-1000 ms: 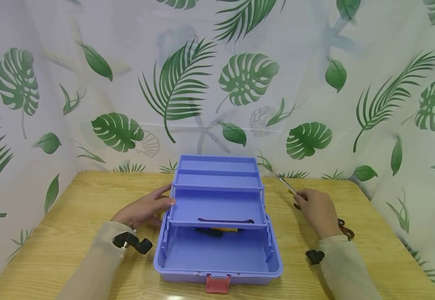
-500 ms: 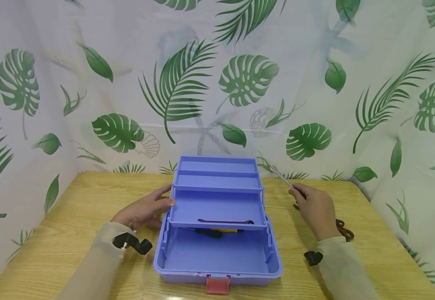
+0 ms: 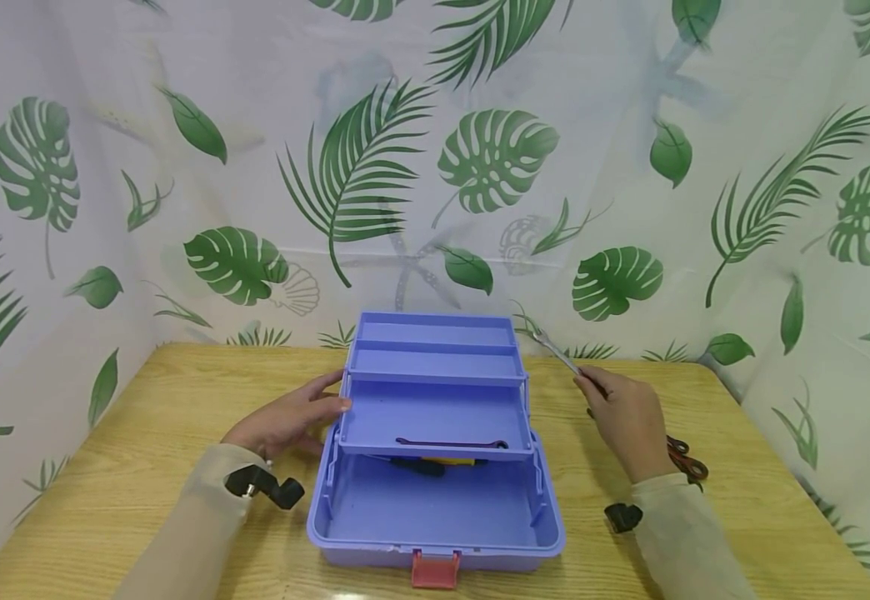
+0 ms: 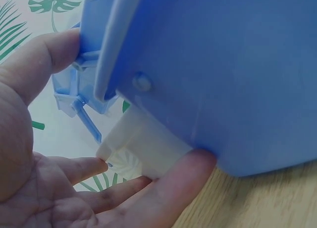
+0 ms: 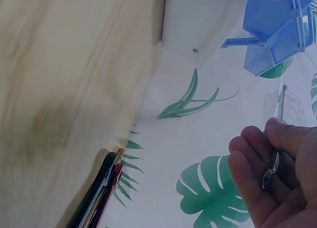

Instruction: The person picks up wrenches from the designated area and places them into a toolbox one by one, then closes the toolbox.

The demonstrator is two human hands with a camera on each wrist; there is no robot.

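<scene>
Toolbox (image 3: 435,510) blue-violet, latch (image 3: 435,572) red; held wrench (image 3: 557,351) silvery; backdrop (image 3: 420,187) white, green-leafed.

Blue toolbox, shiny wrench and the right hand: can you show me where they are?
Blue toolbox (image 3: 435,510), head view: bare inside floor.
Shiny wrench (image 3: 559,353), head view: its shaft.
Right hand (image 3: 630,425), head view: its back.

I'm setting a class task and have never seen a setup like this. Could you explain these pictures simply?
There's no machine, just a person's two bare hands. The wide picture comes from a camera worn on the head; each close-up comes from a camera worn on that wrist. On the table stands an open blue toolbox, with a dark wrench in its lower tray. The left hand touches that tray's left side. The right hand holds a silver wrench. More tools lie near it, partly hidden in the wide picture.
</scene>
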